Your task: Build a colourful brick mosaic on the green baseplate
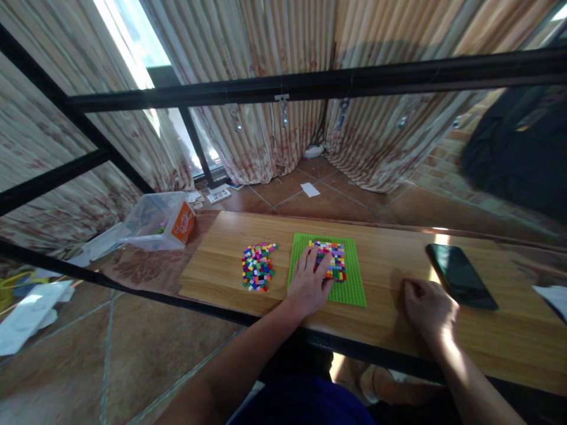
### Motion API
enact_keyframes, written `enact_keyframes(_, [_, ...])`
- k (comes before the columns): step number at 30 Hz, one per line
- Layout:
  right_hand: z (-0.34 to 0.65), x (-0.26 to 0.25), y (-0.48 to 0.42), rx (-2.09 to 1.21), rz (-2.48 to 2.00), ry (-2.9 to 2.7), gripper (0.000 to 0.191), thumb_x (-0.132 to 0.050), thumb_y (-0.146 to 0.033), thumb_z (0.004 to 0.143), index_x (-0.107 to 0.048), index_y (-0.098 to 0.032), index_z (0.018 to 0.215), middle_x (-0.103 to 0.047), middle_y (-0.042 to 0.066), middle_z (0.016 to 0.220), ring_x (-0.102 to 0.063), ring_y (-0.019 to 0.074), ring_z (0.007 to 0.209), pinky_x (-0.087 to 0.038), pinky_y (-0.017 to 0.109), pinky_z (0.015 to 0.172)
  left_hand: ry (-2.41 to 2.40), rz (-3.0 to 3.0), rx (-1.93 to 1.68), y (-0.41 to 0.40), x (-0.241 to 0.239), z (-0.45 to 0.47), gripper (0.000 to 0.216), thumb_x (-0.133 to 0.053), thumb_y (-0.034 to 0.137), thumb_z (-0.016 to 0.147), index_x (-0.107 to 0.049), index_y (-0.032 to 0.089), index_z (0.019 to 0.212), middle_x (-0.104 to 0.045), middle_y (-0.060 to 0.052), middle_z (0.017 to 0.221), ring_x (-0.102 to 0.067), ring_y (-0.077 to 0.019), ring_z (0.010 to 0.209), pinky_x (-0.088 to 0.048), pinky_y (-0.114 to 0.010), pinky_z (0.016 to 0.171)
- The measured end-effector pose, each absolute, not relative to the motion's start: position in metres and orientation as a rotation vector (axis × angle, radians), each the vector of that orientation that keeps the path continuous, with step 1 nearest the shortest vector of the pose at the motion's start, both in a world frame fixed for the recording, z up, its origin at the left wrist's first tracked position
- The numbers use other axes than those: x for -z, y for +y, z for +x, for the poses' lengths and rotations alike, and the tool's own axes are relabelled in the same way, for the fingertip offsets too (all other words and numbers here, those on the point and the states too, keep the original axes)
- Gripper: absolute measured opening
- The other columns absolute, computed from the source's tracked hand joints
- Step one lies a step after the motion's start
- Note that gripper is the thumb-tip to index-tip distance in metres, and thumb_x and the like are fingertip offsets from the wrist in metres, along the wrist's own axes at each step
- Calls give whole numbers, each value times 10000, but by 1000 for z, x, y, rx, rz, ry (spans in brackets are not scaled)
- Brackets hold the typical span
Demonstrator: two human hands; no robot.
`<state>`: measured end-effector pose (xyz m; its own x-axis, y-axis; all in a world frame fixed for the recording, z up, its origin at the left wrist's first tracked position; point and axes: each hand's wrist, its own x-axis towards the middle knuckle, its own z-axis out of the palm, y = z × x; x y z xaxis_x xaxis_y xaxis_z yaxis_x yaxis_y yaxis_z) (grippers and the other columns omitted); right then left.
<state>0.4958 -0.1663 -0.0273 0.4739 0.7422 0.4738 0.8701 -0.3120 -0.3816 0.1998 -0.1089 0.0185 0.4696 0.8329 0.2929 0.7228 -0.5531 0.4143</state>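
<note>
A green studded baseplate (349, 289) lies on the wooden board, with a block of small multicoloured toy bricks (339, 260) set on it. My left hand (309, 286) reaches over the plate's left part, its fingers spread across the left side of the bricks and covering some of them. Left of the plate is a loose pile of coloured bricks (257, 267). My right hand (427, 307) rests on the board right of the plate, fingers curled into a fist; whether anything is inside is hidden. Just beyond that fist lies a black phone (461, 276).
A clear plastic box (155, 221) with an orange label stands left of the wooden board (212, 260). A black metal bar (266, 91) crosses above, hung with small clear pendants. White paper (553, 298) sits at the right edge. Curtains (274, 136) hang behind.
</note>
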Motion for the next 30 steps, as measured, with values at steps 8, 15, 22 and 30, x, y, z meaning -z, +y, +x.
enact_keyframes(8, [494, 26, -166, 256, -2124, -1329, 309, -514, -373, 853, -747, -171, 864, -688, 96, 833, -566, 205, 742, -389, 307, 647, 1345, 2480, -701, -108, -17, 199, 684, -603, 361, 904, -368, 242, 1536, -272, -137, 1639, -240, -383, 1509, -369, -594, 1162])
enact_keyframes(15, [495, 29, -165, 264, -2118, -1324, 334, -494, -379, 865, -746, -161, 853, -687, 101, 825, -556, 201, 725, -382, 311, 639, 1349, 2494, -699, -107, -16, 200, 679, -602, 371, 905, -383, 221, 1530, -283, -152, 1630, -255, -384, 1500, -353, -575, 1180])
enact_keyframes(22, [496, 30, -164, 257, -2116, -1330, 335, -496, -387, 862, -747, -165, 858, -685, 98, 827, -554, 200, 721, -381, 309, 635, 1346, 2495, -693, -107, -16, 199, 675, -597, 369, 907, -384, 215, 1528, -284, -162, 1626, -246, -390, 1504, -353, -580, 1177])
enact_keyframes(30, [496, 29, -165, 267, -2103, -1347, 319, -502, -372, 858, -744, -164, 863, -692, 105, 848, -574, 211, 752, -395, 319, 646, 1336, 2485, -707, -107, -14, 199, 676, -606, 357, 902, -381, 231, 1527, -281, -142, 1630, -238, -381, 1510, -351, -586, 1182])
